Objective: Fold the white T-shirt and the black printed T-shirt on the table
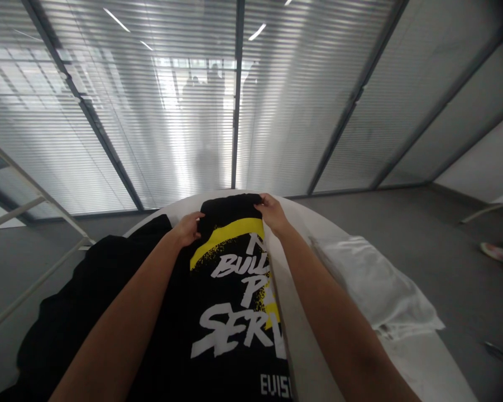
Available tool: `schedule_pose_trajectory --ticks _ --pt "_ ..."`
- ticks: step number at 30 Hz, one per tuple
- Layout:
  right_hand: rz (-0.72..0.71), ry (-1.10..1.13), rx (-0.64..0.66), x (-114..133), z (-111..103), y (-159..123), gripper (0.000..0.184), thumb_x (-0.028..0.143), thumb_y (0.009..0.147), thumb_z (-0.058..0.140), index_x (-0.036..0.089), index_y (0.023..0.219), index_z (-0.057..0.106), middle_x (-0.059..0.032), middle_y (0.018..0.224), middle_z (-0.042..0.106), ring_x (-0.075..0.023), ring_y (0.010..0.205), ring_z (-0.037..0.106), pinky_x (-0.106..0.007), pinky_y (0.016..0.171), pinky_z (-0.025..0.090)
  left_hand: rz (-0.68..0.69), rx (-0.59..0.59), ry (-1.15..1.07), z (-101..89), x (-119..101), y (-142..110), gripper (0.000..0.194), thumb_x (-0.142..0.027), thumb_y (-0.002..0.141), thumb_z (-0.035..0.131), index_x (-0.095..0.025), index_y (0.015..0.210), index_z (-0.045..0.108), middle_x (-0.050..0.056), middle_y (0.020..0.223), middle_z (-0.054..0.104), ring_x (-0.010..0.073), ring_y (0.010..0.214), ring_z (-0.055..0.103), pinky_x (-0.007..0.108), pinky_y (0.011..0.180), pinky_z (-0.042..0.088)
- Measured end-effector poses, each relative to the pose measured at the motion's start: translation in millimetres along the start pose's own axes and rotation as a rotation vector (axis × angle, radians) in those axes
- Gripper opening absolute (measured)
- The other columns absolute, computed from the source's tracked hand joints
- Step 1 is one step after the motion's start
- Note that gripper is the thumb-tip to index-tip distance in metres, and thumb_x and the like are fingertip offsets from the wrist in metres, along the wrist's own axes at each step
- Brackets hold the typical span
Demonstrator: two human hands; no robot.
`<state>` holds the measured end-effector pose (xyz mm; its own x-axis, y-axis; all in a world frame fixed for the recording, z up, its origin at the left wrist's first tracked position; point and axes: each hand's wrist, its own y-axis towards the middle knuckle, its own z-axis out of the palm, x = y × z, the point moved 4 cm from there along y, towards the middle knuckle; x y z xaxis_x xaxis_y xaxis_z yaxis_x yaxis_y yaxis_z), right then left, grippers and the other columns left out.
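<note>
A black shirt [230, 290] with a yellow arc and white lettering lies lengthwise in front of me, its right side folded under so the words are cut off. My left hand [188, 229] pinches its left edge near the far end. At the far right corner, my right hand [273, 213] grips the cloth between thumb and fingers. Plain black cloth [96, 279] is heaped to the left, partly behind my left forearm. The near end of the shirt runs out of view.
A white round-edged table [314, 335] carries the cloth. White folded fabric with a clear plastic look [377, 279] lies on its right side. A white metal frame [37, 201] stands at the left. Glass panels with blinds [184, 128] rise beyond; a shoe [498, 252] shows far right.
</note>
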<state>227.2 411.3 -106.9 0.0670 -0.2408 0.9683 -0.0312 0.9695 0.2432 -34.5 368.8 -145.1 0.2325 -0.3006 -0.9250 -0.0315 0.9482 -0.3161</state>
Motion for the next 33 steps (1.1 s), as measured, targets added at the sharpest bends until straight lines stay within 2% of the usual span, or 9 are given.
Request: schedule_pose_trajectory --ticks 3,6,8,15,18,21,24,29,33 --pt "-0.033 -0.039 0.039 8.3 5.8 -1.5 0.019 0.023 0.061 0.061 0.021 0.08 0.062 0.0042 0.072 0.062 -0.015 0.07 0.056 -0.03 0.069 0.045 -0.093 0.047 -0.043 4.5 3.9 -3.6 0.009 -0.02 0.074 0.066 -0.016 0.071 0.059 -0.001 0.052 0.057 0.0088 0.037 0.048 0.017 0.031 0.026" --pt "-0.028 0.028 0.042 16.6 8.3 -3.8 0.017 0.022 0.06 0.06 0.021 0.077 0.061 0.0048 0.069 0.062 -0.0144 0.068 0.055 -0.029 0.066 0.044 -0.132 0.073 -0.083 10.2 5.9 -6.0 0.009 -0.016 0.071 0.072 -0.015 0.078 0.066 0.004 0.066 0.069 0.0145 0.051 0.063 0.022 0.043 0.048" --pt "-0.001 0.117 0.041 21.6 9.0 -5.7 0.015 0.021 0.06 0.062 0.021 0.074 0.06 0.0053 0.068 0.062 -0.014 0.067 0.055 -0.028 0.065 0.043 -0.153 0.078 -0.101 11.8 6.0 -6.7 0.011 -0.015 0.071 0.072 -0.014 0.082 0.069 0.007 0.075 0.073 0.0183 0.061 0.069 0.027 0.054 0.057" --pt "0.03 0.408 0.05 38.9 17.1 -12.7 0.024 0.029 0.065 0.077 0.022 0.077 0.059 0.0045 0.075 0.066 -0.0147 0.072 0.061 -0.03 0.072 0.049 -0.088 0.045 -0.16 10.6 2.7 -3.4 0.011 -0.015 0.075 0.07 -0.011 0.086 0.07 0.008 0.077 0.074 0.019 0.061 0.07 0.029 0.059 0.059" --pt "0.018 0.497 0.028 43.8 17.4 -13.4 0.028 0.031 0.065 0.08 0.023 0.079 0.058 0.0044 0.076 0.067 -0.0151 0.072 0.062 -0.033 0.075 0.052 -0.038 0.155 -0.28 17.7 -0.4 -6.5 0.02 -0.022 0.081 0.069 -0.011 0.098 0.071 0.01 0.088 0.076 0.0203 0.075 0.073 0.03 0.07 0.06" --pt "0.014 0.538 -0.002 42.5 12.9 -11.4 0.031 0.032 0.064 0.081 0.024 0.082 0.057 0.0041 0.078 0.067 -0.0171 0.075 0.064 -0.036 0.077 0.054 -0.074 0.303 -0.358 25.2 -2.6 -13.7 0.031 -0.032 0.085 0.067 -0.011 0.108 0.071 0.012 0.097 0.076 0.0232 0.087 0.073 0.033 0.079 0.06" --pt "0.029 0.53 -0.05 32.8 6.5 -6.9 0.033 0.031 0.061 0.082 0.024 0.082 0.057 0.0041 0.079 0.068 -0.0172 0.076 0.064 -0.036 0.076 0.054 -0.086 0.348 -0.371 27.2 -4.9 -19.9 0.034 -0.032 0.085 0.067 -0.01 0.11 0.071 0.014 0.099 0.076 0.0252 0.09 0.073 0.036 0.083 0.059" --pt "0.104 0.362 -0.124 15.0 -2.1 -0.9 0.034 0.029 0.056 0.081 0.023 0.081 0.059 0.0051 0.075 0.066 -0.0149 0.073 0.06 -0.03 0.069 0.05 0.043 0.34 -0.274 28.6 -10.9 -25.3 0.047 -0.005 0.069 0.072 -0.012 0.114 0.068 0.012 0.1 0.075 0.0258 0.088 0.073 0.04 0.084 0.059" --pt "-0.005 0.166 -0.074 34.3 -9.4 -3.4 0.025 0.03 0.061 0.077 0.023 0.078 0.061 0.0052 0.073 0.061 -0.0131 0.071 0.055 -0.026 0.063 0.046 0.165 0.316 -0.218 30.0 -22.5 -30.1 0.056 0.0 0.06 0.073 -0.014 0.115 0.066 0.01 0.101 0.075 0.025 0.086 0.073 0.039 0.081 0.06"
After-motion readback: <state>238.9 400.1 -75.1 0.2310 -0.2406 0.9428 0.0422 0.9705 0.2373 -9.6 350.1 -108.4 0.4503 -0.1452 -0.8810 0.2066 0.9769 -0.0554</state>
